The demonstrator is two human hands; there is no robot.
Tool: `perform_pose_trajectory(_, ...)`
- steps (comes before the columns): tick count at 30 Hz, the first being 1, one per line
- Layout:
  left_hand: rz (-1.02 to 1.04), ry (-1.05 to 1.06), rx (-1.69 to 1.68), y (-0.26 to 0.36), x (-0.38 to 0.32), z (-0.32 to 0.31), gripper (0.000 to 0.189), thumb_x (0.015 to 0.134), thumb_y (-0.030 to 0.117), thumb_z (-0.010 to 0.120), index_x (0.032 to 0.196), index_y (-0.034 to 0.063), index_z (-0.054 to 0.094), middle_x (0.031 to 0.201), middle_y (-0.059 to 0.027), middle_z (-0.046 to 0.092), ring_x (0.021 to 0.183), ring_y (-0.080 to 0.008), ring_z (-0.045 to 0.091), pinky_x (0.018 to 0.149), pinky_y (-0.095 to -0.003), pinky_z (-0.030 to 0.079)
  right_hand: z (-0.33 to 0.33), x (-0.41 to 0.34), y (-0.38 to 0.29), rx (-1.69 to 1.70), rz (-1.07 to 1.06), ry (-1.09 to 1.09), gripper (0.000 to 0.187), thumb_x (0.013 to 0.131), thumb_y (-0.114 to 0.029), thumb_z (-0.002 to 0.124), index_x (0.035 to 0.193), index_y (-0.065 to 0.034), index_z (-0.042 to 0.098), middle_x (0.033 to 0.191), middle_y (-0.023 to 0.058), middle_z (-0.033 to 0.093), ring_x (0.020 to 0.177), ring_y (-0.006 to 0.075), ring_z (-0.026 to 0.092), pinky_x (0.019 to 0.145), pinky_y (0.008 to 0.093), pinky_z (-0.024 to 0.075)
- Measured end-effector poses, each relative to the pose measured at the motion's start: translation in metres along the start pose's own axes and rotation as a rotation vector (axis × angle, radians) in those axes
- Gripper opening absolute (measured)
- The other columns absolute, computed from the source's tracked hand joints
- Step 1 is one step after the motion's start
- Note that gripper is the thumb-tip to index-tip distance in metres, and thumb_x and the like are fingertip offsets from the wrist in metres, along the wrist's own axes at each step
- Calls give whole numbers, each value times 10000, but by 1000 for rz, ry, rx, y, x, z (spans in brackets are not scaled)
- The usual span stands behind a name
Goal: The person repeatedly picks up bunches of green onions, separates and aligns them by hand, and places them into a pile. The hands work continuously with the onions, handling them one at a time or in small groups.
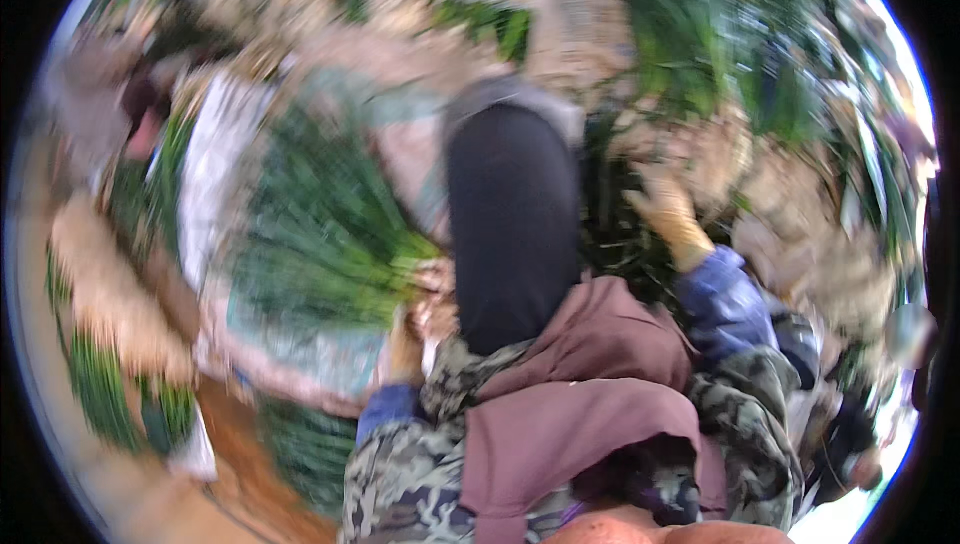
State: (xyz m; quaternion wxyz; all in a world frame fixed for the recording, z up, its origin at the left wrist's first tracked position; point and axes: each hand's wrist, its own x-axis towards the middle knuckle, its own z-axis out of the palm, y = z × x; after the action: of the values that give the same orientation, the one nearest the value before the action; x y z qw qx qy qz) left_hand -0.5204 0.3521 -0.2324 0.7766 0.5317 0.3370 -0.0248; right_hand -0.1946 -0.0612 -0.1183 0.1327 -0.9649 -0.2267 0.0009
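Observation:
My left hand (407,349), in a yellowish glove, grips the pale root end of a bundle of green onions (322,221). The long green leaves fan out to the left over a pink and turquoise sack (322,356). On the other side my right hand (666,206), gloved alike, reaches toward a heap of green onions (690,161) with pale root ends facing me. Its fingers are spread and nothing shows in them. Motion blur hides the fingertips' exact contact.
A dark rounded shape (517,221), seemingly my bent leg, rises between my hands. Dark loose leaves (626,233) lie beside it. More onion bundles (97,386) lie at the left near a white sheet (217,176). Part of a person (847,446) shows at the right edge.

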Motion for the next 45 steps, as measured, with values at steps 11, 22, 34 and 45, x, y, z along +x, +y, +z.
perform_pose_trajectory(11, -454, -118, 633, 29, 44, -147, 345, 772, 320, 694, 631, 13, 627, 588, -93, 604, 485, -165, 565, 451, -301, 438, -32, 17, 7, 214, 154, -321, 443, 790, -335, 584, 1127, -47, 575, 1166, 129, 593, 1009, 284, 601, 873, 386, 482)
perform_pose_trajectory(22, 580, -330, -233, 308, 19, 289, 183, 885, 42, 496, 1049, -11, 557, 743, -41, 514, 603, -95, 432, 512, -245, 355, -125, 65, 104, -127, 598, 506, 281, 836, -374, 584, 907, -114, 661, 870, 134, 628, 804, 309, 629, 670, 429, 487)
perform_pose_trajectory(34, -238, -629, -251, 109, 115, 447, 278, 949, 312, 465, 908, 49, 543, 769, -63, 554, 715, -209, 542, 710, -382, 457, -60, 30, 27, 1432, 451, -59, 457, 909, -429, 548, 1113, -20, 545, 870, 36, 585, 740, 98, 525, 640, 227, 428)
perform_pose_trajectory(45, -467, -437, -455, 112, 128, 425, 255, 949, 288, 446, 840, 75, 533, 635, 5, 470, 548, -156, 456, 514, -299, 412, 8, 74, -2, 2057, 956, 148, 201, 860, -261, 615, 887, -77, 539, 698, 59, 543, 477, 160, 473, 387, 274, 374)
